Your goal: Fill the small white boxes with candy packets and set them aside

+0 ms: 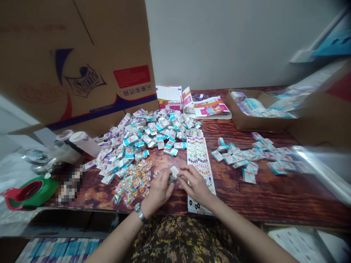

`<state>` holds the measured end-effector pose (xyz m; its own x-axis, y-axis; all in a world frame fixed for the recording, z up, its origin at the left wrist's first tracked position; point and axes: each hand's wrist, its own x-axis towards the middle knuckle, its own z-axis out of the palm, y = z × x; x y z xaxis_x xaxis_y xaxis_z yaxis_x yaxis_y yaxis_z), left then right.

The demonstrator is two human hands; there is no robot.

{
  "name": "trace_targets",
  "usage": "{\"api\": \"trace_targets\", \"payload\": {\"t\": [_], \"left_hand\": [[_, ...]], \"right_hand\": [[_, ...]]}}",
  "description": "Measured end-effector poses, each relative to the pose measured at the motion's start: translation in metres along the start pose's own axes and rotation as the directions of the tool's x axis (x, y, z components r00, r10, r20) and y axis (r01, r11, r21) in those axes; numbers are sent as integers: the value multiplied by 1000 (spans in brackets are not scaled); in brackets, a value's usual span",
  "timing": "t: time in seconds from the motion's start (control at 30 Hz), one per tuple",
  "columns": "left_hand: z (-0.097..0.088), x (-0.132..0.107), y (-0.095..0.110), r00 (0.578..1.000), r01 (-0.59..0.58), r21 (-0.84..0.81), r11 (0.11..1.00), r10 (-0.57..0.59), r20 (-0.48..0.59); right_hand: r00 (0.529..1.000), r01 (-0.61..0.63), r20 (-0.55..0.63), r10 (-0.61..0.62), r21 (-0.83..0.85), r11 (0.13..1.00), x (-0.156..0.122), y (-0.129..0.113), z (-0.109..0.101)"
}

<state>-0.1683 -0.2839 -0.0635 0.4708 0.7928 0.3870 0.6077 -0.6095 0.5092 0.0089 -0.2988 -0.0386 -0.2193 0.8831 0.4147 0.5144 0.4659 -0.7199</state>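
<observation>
The left hand (158,190) and right hand (195,184) grip a small white packet (173,172) with a teal edge between their fingers (182,174), just above the wooden surface (263,197) at 12 o'clock; a heap of matching packets (139,137) lies at 11 o'clock, a printed sheet (199,164) just beside the right hand

Small packing workroom: varnished wooden table (263,199) heaped with packets (142,137), Sprite cardboard carton (82,73) beside white wall (219,44).
</observation>
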Motion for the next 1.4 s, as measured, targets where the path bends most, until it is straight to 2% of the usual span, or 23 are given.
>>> {"api": "trace_targets", "payload": {"t": [0.1,0.2,0.3,0.37,0.5,0.6,0.7,0.77,0.87,0.93,1.03,1.1,1.17,1.23,1.3,1.33,1.4], "left_hand": [[3,0,1,1000,-27,-8,1000,27,-7],[5,-2,0,999,-52,0,999,52,-8],[6,-2,-1,998,-65,42,997,66,-15],[5,-2,-1,998,-59,63,996,59,-12],[7,-3,0,999,-47,64,997,48,-6],[11,-7,-1,998,-29,105,994,34,-46],[15,-10,-2,998,5,166,986,6,-64],[17,-10,-1,998,16,189,982,-6,-55],[18,-8,2,997,42,177,983,-31,-65],[20,-5,5,995,79,138,987,-70,-70],[22,0,14,993,120,49,992,-118,-30],[22,3,19,996,91,-33,995,-90,21],[20,5,21,998,24,-91,996,-19,63],[18,5,19,998,-23,-92,995,29,61],[18,4,15,999,-28,-70,997,32,44],[19,4,14,999,-24,-66,998,27,46],[22,2,13,996,-19,-73,997,25,80]], "right_hand": [[999,-29,-41,28,-35,999,-2,-2,8],[985,-131,-106,137,56,990,-2,-6,17],[973,-190,-97,210,178,965,-3,-11,21],[959,-242,-78,273,284,928,-3,-11,24],[913,-338,-34,407,499,798,-1,-3,32],[890,-379,-28,455,508,774,2,3,36],[910,-352,-90,404,343,871,2,0,34],[942,-278,-138,307,193,941,0,-7,33],[968,-137,-205,142,36,990,-8,-18,37],[970,-78,-229,75,-4,997,-14,-21,43],[969,-102,-224,107,36,994,-19,-14,43],[963,-147,-216,160,73,986,-19,3,27],[946,-198,-254,202,43,979,-19,27,-6],[891,-295,-386,240,-87,952,-19,56,-49],[858,-368,-471,205,-286,885,-17,83,-90],[872,-376,-458,171,-404,834,-16,95,-105],[950,-291,-269,158,-586,756,-13,114,-121]]}}
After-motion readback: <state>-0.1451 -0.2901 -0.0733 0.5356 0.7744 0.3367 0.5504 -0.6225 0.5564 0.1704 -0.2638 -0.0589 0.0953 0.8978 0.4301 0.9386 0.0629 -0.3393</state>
